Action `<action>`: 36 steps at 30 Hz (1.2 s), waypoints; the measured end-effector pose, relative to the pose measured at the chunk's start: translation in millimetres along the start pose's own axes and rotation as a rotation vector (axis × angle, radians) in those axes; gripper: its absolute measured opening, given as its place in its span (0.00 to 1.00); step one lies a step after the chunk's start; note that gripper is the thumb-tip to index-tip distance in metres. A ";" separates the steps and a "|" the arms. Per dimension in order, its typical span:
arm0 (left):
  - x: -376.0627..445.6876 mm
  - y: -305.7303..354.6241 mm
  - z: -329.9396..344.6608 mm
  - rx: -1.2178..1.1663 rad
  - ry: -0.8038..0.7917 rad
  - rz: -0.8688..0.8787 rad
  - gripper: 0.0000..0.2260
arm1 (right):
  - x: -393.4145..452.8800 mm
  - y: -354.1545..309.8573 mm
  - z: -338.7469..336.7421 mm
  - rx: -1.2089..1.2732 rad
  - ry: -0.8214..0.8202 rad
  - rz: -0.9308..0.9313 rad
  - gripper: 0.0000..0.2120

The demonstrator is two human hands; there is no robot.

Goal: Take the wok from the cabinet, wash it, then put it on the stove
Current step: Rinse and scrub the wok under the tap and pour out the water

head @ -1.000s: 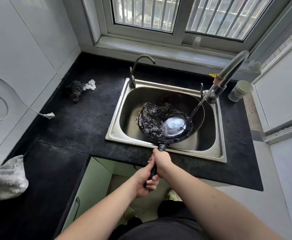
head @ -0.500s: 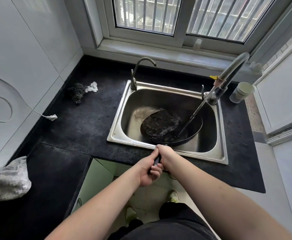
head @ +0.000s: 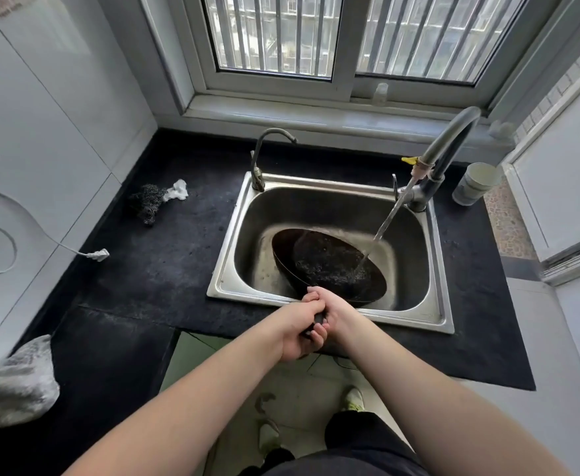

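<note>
A black wok (head: 329, 266) sits tilted inside the steel sink (head: 415, 297), its open side turned toward the far left, with dark water sloshing in it. A thin stream of water (head: 384, 225) runs from the tall faucet (head: 450, 146) at the sink's right into the wok. Both hands grip the wok's dark handle at the sink's near edge: my left hand (head: 298, 331) lower on the handle, my right hand (head: 333, 307) just above it, closer to the wok.
A small second tap (head: 264, 156) stands at the sink's back left. A steel scrubber with a white rag (head: 154, 199) lies on the black counter (head: 165, 262) to the left. A cup (head: 475, 183) stands right of the faucet. A plug and cord (head: 96, 254) rest by the left wall.
The wok has been tipped from nearly level to steeply tilted, sinking lower into the sink, and its water has sloshed across. Both hands have stayed on the handle.
</note>
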State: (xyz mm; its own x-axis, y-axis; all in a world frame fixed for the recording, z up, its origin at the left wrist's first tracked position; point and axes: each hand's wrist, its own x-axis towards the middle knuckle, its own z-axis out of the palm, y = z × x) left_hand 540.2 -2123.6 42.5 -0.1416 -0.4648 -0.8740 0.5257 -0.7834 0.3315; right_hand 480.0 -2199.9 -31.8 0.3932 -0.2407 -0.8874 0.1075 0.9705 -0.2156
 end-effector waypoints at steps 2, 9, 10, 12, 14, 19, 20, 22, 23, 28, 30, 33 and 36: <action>0.1 -3.6 3.9 0.072 0.036 0.038 0.08 | -2.7 2.0 -3.3 0.147 -0.070 0.037 0.33; 1.7 -17.0 6.6 0.347 0.163 0.161 0.16 | -8.5 13.9 -6.7 0.520 -0.367 0.131 0.24; 0.9 -18.8 5.8 0.383 0.178 0.181 0.17 | -9.4 15.5 -5.5 0.539 -0.400 0.122 0.21; -2.2 -23.2 3.4 0.475 0.212 0.241 0.18 | -10.9 18.3 -3.2 0.527 -0.424 0.082 0.19; -4.2 -29.4 -0.9 0.591 0.251 0.305 0.20 | -10.6 23.2 -3.7 0.526 -0.475 0.059 0.19; -5.2 -46.5 -15.9 0.821 0.298 0.414 0.26 | -10.8 35.2 -6.1 0.442 -0.450 0.023 0.19; -5.8 -49.3 -17.2 0.825 0.299 0.435 0.26 | -10.8 35.9 -6.5 0.416 -0.430 0.012 0.22; -7.0 -54.7 -18.1 0.810 0.299 0.470 0.24 | -13.0 36.9 -6.2 0.372 -0.406 -0.012 0.22; -7.2 -57.1 -18.0 0.796 0.299 0.482 0.22 | -14.2 37.1 -6.6 0.354 -0.396 -0.026 0.21; -7.4 -61.4 -16.7 0.695 0.294 0.536 0.18 | -19.8 32.6 -3.3 0.260 -0.397 -0.083 0.16; -6.1 -61.3 -16.4 0.679 0.292 0.552 0.18 | -21.4 30.1 -1.0 0.222 -0.375 -0.104 0.17; -3.7 -62.7 -14.9 0.646 0.295 0.571 0.18 | -23.6 26.6 0.1 0.172 -0.354 -0.125 0.20; -1.0 -65.5 -11.9 0.591 0.294 0.582 0.17 | -26.9 24.1 -0.3 0.121 -0.346 -0.132 0.23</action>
State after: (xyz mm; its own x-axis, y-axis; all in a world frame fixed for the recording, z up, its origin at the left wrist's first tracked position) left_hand 515.9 -2066.9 17.5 0.2782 -0.7958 -0.5380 -0.0849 -0.5782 0.8114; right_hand 471.7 -2170.0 -13.3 0.6512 -0.3724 -0.6612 0.2761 0.9279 -0.2506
